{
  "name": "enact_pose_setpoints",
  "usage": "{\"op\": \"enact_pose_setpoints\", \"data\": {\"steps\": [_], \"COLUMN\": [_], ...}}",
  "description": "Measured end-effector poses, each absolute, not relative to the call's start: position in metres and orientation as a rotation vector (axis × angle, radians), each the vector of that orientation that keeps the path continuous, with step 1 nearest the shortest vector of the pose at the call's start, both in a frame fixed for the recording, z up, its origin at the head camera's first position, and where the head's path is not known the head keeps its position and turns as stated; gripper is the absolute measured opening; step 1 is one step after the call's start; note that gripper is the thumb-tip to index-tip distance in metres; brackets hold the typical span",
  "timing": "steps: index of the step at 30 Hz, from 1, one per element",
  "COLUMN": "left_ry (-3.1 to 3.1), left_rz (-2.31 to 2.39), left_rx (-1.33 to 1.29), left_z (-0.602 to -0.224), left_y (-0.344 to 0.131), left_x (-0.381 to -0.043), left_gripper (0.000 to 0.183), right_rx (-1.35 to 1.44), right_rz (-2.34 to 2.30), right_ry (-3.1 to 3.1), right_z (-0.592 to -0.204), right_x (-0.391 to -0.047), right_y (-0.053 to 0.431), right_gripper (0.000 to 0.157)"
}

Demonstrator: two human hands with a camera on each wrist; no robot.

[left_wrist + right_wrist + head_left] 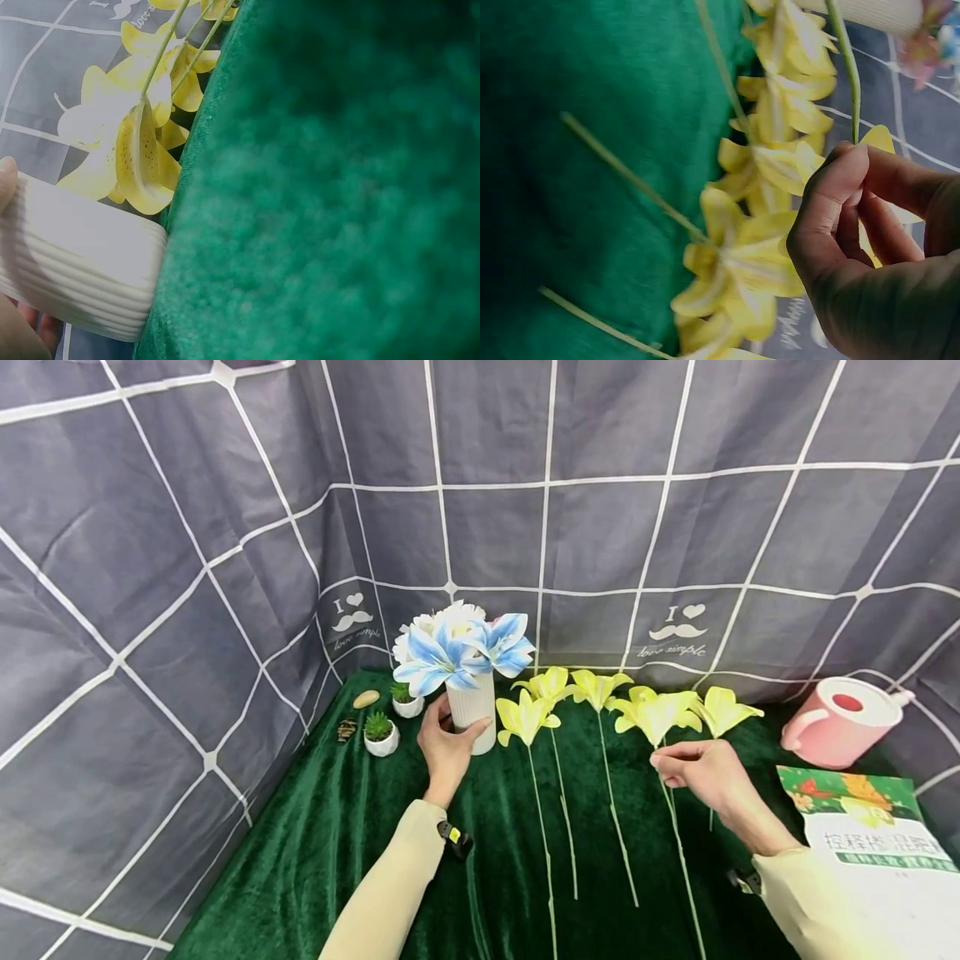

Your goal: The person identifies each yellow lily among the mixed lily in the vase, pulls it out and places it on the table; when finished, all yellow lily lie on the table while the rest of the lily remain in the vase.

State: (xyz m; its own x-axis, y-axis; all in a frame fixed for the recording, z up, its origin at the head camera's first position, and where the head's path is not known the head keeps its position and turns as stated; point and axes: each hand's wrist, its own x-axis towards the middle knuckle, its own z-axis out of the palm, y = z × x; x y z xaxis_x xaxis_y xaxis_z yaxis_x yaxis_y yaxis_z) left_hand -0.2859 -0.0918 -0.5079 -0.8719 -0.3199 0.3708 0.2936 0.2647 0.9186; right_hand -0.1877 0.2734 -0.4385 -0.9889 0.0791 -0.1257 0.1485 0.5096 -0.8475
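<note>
My left hand (pixel 448 745) grips a white ribbed vase (pixel 477 703), thumb across its front. Blue lilies (pixel 442 658) and white blooms fill the top of the vase, which stands upright on green cloth. In the left wrist view, the vase (pixel 90 262) shows beside yellow blooms. My right hand (pixel 711 775) pinches the stem of a yellow lily (pixel 658 714) just below its bloom. That green stem (pixel 847 67) rises from the fingertips in the right wrist view, where the hand partly hides the bloom. Several other yellow lilies (pixel 527 717) lie between and beside the hands.
Two small potted succulents (pixel 381 735) stand left of the vase, near a tan stone-like piece (pixel 366 698) and a brown striped one (pixel 347 730). On the right are a pink watering can (pixel 840 722) and a printed packet (pixel 873 827). A grey checked curtain (pixel 600 535) hangs behind.
</note>
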Motion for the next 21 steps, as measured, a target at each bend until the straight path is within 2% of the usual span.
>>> {"op": "enact_pose_setpoints", "data": {"steps": [13, 21], "left_ry": [-2.044, -2.080], "left_rz": [-1.645, -1.612], "left_rx": [0.012, -0.017], "left_z": [-0.507, -0.507], "left_y": [-0.091, -0.092], "left_x": [-0.286, -0.285], "left_gripper": [0.073, 0.073], "right_rx": [0.225, 0.259], "right_rz": [-1.443, -1.444], "right_ry": [2.585, 2.541], "right_z": [-0.474, -0.479], "right_x": [-0.195, -0.192], "right_y": [0.270, 0.271], "right_gripper": [0.028, 0.034]}}
